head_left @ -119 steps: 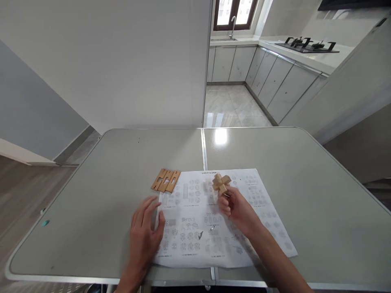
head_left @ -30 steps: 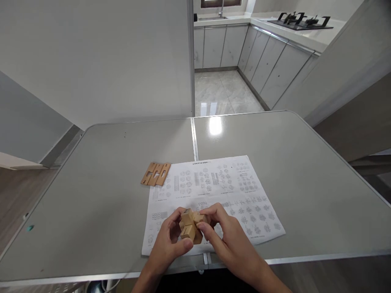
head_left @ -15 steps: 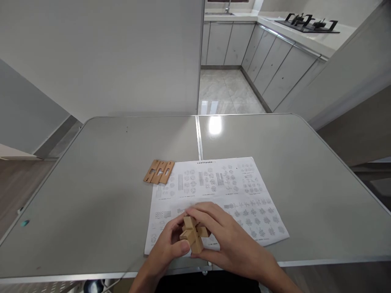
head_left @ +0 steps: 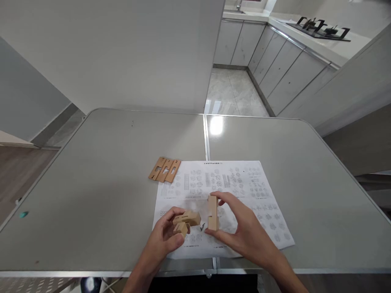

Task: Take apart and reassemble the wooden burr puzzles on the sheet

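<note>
Two or more light wooden puzzle pieces (head_left: 191, 218) are gripped in my left hand (head_left: 161, 236), set at angles to each other. My right hand (head_left: 241, 226) pinches a single notched wooden block (head_left: 213, 213) by its two ends, thumb below and fingers above. The block stands on end in view, a little apart from the pieces in my left hand. Beneath both hands lies a white instruction sheet (head_left: 241, 179) printed with many small diagrams.
Several thin wooden plates (head_left: 165, 170) with cut-outs and numbers overlap the sheet's upper left corner. A small teal object (head_left: 23, 214) lies near the left edge of the grey folding table (head_left: 100, 162). A metal seam (head_left: 207, 138) runs across the tabletop.
The crossed wooden puzzle has come apart: my right hand has drawn one block off to the right, while my left hand keeps the other pieces. The camera view has shifted slightly.
</note>
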The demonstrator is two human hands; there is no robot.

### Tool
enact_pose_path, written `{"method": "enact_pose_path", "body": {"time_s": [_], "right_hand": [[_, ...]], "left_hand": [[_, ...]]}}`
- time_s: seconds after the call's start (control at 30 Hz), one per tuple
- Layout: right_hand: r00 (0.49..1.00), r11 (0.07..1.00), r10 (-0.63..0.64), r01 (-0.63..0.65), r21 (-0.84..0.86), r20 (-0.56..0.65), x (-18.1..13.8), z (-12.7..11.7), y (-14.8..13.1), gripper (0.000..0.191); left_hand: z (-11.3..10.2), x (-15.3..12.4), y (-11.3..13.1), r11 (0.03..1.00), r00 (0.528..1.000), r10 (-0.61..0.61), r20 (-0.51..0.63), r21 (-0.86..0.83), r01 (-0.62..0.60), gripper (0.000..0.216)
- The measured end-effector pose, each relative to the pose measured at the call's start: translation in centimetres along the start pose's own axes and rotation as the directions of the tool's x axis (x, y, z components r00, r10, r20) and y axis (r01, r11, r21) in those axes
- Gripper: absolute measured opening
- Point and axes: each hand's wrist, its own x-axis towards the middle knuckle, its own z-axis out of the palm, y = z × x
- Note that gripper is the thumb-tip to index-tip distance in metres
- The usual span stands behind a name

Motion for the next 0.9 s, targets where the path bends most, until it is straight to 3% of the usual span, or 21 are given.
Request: {"method": "enact_pose_path", "body": {"time_s": [0.07, 0.2, 0.43, 0.57, 0.73, 0.9], "right_hand": [[0.999, 0.993, 0.024, -0.027, -0.117, -0.026, 0.1, 0.6, 1.3, 0.069], [0.998, 0.965, -0.045, 0.030, -0.259, -0.050, 0.0, 2.5, 3.6, 0.072], [0.997, 0.949, -0.055, 0.037, -0.313, -0.049, -0.6, 4.6, 4.9, 0.076], [0.997, 0.977, -0.055, 0.041, -0.207, -0.061, -0.9, 3.6, 3.8, 0.070], [0.997, 0.994, -0.067, 0.063, 0.092, 0.047, -1.4, 1.8, 1.3, 0.038], [0.998, 0.970, 0.010, -0.023, 0.242, 0.055, -1.7, 1.4, 0.3, 0.017]], "left_hand": [[-0.3, -0.1, -0.1, 0.995, 0.997, 0.063, -0.037, 0.075, -0.060, 0.070], [-0.2, -0.4, -0.2, 0.967, 0.984, 0.150, -0.095, 0.220, -0.126, 0.063], [0.6, -0.9, 0.2, 0.920, 0.969, 0.180, -0.168, 0.378, -0.106, 0.059], [0.9, -1.0, 0.1, 0.886, 0.964, 0.193, -0.180, 0.455, -0.092, 0.060], [1.6, -1.0, 0.6, 0.844, 0.973, 0.206, -0.106, 0.522, -0.122, 0.061], [2.8, -1.0, 1.7, 0.778, 0.973, 0.233, -0.005, 0.602, -0.183, 0.063]]}}
